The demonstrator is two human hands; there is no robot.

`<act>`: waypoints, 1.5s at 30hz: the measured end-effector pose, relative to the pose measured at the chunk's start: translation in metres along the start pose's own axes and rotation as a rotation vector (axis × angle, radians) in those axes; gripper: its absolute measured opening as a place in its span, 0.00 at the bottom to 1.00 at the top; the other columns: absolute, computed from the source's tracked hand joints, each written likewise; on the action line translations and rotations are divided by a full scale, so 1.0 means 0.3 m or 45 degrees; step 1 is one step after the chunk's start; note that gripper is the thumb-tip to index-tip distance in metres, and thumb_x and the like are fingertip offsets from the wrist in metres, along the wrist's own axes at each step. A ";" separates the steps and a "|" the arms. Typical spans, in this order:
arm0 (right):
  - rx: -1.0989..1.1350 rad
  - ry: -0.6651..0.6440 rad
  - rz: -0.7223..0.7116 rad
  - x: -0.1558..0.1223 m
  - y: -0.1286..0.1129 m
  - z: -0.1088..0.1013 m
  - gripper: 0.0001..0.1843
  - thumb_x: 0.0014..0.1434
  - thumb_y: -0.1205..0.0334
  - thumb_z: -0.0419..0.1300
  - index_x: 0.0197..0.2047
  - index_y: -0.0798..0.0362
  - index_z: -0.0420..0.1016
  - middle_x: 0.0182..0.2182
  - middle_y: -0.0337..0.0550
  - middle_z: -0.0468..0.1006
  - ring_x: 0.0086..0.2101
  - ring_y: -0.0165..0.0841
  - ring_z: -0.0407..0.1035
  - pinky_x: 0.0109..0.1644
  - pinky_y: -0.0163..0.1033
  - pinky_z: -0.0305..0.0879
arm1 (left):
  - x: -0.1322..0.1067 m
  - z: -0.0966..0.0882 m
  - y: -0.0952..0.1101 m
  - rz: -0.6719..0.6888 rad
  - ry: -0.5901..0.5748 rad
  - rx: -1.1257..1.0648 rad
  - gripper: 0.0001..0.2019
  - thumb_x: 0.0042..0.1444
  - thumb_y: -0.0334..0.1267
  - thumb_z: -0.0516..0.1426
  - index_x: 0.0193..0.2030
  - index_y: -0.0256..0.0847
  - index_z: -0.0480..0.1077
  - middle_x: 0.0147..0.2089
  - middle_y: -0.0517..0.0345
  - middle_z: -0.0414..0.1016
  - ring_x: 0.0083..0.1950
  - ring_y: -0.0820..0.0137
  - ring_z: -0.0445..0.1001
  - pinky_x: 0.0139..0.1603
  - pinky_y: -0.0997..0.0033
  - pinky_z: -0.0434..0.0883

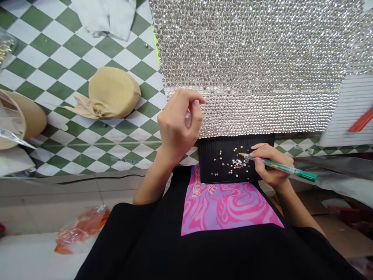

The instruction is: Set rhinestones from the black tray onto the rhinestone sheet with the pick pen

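Note:
My right hand (272, 165) grips a pen-shaped picking tool (287, 168) with a clear barrel, a green end and a yellow tip. Its tip points down among loose rhinestones (239, 163), silver and gold-backed, on a black ridged tray (210, 155). My left hand (181, 124) is curled, thumb against forefinger, over the lower left edge of a sheet covered in rows of silver rhinestones (250, 58). A whitish bit shows inside its curl; I cannot make out what it is. The tray sits partly under the sheet's near edge.
A tied beige cloth bundle (113, 91) lies on the green-and-white checked tabletop (78, 46). Left of it stands a beige round container (32, 116). White cloth (106, 17) lies at the back. A red tool (363, 119) rests on a white striped board (349, 101) at right.

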State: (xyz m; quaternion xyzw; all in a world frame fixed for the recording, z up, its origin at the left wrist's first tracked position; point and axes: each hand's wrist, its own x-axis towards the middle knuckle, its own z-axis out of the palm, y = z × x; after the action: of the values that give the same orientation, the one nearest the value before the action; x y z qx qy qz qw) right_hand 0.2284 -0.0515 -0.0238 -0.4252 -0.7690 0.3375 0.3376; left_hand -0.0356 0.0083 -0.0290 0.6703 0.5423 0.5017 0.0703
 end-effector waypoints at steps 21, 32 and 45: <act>-0.031 -0.003 -0.053 0.006 -0.006 0.008 0.13 0.54 0.74 0.58 0.41 0.51 0.75 0.30 0.39 0.78 0.35 0.32 0.74 0.43 0.43 0.76 | -0.006 0.003 0.000 -0.050 -0.102 0.037 0.10 0.67 0.32 0.48 0.37 0.44 0.68 0.33 0.63 0.75 0.31 0.77 0.71 0.36 0.75 0.70; -0.006 0.026 -0.042 0.005 -0.012 0.013 0.14 0.53 0.75 0.59 0.41 0.51 0.76 0.30 0.39 0.79 0.35 0.33 0.75 0.42 0.43 0.75 | -0.004 0.004 -0.001 -0.076 -0.072 -0.011 0.11 0.67 0.33 0.48 0.37 0.44 0.69 0.33 0.61 0.75 0.32 0.77 0.72 0.36 0.75 0.70; 0.001 0.443 -0.090 0.224 0.034 0.006 0.04 0.63 0.62 0.59 0.38 0.48 0.75 0.29 0.37 0.77 0.31 0.30 0.75 0.36 0.41 0.74 | -0.003 0.002 0.007 -0.090 -0.021 0.014 0.11 0.67 0.33 0.48 0.37 0.44 0.70 0.33 0.61 0.76 0.32 0.77 0.73 0.34 0.72 0.72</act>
State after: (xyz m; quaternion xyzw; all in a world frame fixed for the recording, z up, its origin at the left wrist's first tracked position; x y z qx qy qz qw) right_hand 0.2037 0.0115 -0.0173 -0.4495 -0.7134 0.2472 0.4774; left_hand -0.0336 0.0071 -0.0286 0.6551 0.5677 0.4905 0.0888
